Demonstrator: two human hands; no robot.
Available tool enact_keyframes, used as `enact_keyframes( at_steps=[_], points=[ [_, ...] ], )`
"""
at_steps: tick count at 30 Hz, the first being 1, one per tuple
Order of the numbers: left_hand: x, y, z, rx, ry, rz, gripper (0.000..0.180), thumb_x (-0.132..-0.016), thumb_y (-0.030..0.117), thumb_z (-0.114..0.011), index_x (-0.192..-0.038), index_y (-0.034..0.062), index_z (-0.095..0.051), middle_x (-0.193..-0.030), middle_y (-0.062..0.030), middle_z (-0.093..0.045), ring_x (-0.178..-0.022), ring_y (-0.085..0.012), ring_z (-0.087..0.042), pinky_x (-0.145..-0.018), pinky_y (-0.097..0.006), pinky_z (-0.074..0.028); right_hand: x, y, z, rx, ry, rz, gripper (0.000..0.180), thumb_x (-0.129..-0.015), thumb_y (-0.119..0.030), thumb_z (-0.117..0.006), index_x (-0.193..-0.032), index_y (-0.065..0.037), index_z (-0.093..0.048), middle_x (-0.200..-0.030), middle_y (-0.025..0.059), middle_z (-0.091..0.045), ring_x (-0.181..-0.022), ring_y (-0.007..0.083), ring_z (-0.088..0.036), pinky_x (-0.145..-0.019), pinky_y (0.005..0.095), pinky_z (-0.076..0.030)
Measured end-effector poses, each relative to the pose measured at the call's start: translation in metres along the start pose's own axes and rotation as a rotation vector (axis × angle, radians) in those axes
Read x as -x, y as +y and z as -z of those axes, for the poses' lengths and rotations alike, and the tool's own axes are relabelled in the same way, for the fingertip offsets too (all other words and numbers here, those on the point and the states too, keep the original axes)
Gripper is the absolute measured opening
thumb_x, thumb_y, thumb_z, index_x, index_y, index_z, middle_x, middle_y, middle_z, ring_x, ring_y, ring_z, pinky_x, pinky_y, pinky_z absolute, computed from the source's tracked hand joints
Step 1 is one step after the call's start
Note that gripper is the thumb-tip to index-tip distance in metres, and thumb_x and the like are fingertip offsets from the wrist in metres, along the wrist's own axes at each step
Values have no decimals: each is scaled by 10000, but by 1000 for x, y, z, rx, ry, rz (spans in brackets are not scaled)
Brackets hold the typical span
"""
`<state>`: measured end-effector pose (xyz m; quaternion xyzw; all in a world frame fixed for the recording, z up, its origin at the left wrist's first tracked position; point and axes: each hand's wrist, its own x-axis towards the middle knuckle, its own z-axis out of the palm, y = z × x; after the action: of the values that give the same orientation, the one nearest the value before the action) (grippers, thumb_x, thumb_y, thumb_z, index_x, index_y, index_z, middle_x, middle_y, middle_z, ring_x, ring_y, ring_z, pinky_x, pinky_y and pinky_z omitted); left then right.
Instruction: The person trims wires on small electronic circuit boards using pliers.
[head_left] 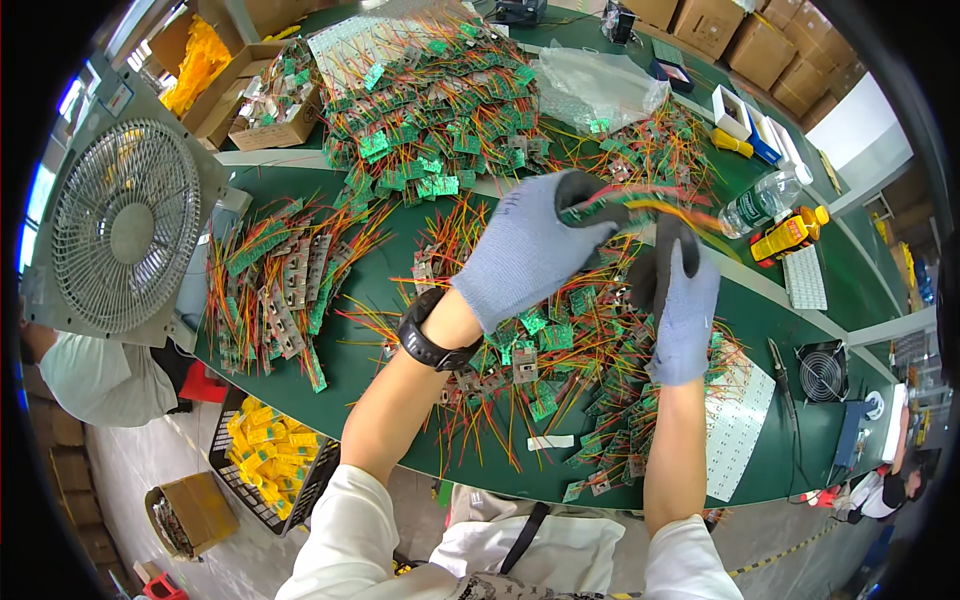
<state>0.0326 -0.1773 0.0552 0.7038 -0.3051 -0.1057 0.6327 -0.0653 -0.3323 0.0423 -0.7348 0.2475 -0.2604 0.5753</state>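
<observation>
Both my hands wear light grey-blue gloves with black palms and fingers. My left hand (545, 235) is closed round a green circuit board (590, 210) at the middle of the bench. Red and yellow wires (670, 203) trail from it to the right, blurred by motion. Close beside these wires, my right hand (685, 295) has its fingers bent together; whatever they pinch does not show clearly. Beneath both hands spreads a loose heap of wired circuit boards (525, 362). A black watch (437, 335) circles my left wrist.
A tall pile of wired boards (430, 120) stands at the back, another bunch (290, 280) at the left beside a fan (125, 225). Bottles (765, 200) stand at the right. A white panel (738, 425) and soldering iron (783, 380) lie near right. A crate (275, 460) sits below.
</observation>
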Motion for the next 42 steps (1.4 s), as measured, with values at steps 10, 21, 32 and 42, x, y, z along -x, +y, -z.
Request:
enact_keyframes(
  at_steps=[10, 21, 32, 42],
  points=[
    [3, 19, 8, -27, -152, 190, 352, -887, 239, -695, -1120, -21, -648, -837, -18, -679, -584, -37, -557, -516, -198, -454, 5, -14, -5, -221, -328, -217, 333, -962, -315, -590, -782, -35, -579, -530, 24, -511, -420, 109, -447, -408, 254, -329],
    [5, 15, -3, 132, -125, 281, 299, -864, 189, -693, -1082, -15, -682, -660, -51, -638, -570, -75, -625, -486, -237, -455, 13, 9, -17, -175, -10, 73, 116, -899, -122, -664, -939, -13, -674, -674, 26, -608, -514, 100, -524, -468, 245, -374],
    [5, 20, 12, 94, -150, 227, 345, -919, 135, -657, -1193, -63, -590, -731, -45, -665, -606, -72, -636, -509, -199, -467, 0, -7, -3, 148, -277, -254, 361, -914, -336, -632, -827, 13, -659, -645, 148, -636, -536, 287, -575, -547, 372, -434],
    [8, 30, 11, 146, -185, 219, 318, -950, 94, -564, -1240, -36, -560, -971, -75, -684, -668, -94, -647, -557, -200, -450, 1, 8, -5, -35, -276, 28, 272, -921, -213, -620, -856, 48, -579, -604, 81, -565, -520, 196, -538, -532, 360, -409]
  ],
)
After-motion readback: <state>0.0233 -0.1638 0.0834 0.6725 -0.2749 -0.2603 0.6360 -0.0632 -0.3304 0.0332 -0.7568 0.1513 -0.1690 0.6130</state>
